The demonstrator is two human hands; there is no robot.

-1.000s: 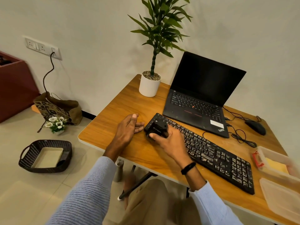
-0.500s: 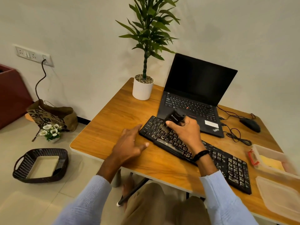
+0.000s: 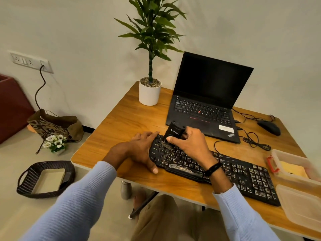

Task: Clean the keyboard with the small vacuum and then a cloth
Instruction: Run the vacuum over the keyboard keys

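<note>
A black keyboard (image 3: 243, 178) with dusty, whitish keys lies slanted across the wooden desk (image 3: 121, 124). My right hand (image 3: 189, 145) grips a small black vacuum (image 3: 173, 133), tilted with its brush end down on the keys at the keyboard's left end. My left hand (image 3: 140, 150) lies flat with spread fingers against the keyboard's left edge, thumb along its front. A yellow cloth (image 3: 291, 169) lies inside a clear plastic box (image 3: 281, 157) at the desk's right.
An open black laptop (image 3: 208, 101) stands just behind the keyboard. A potted plant (image 3: 150, 91) is at the back left, a mouse (image 3: 269, 126) with tangled cables at the back right. A box lid (image 3: 302, 206) lies front right. A basket (image 3: 26, 186) sits on the floor.
My right hand carried the vacuum from the keyboard's left corner inward onto the keys and tilted it brush down. My left hand moved right to rest against the keyboard's left edge.
</note>
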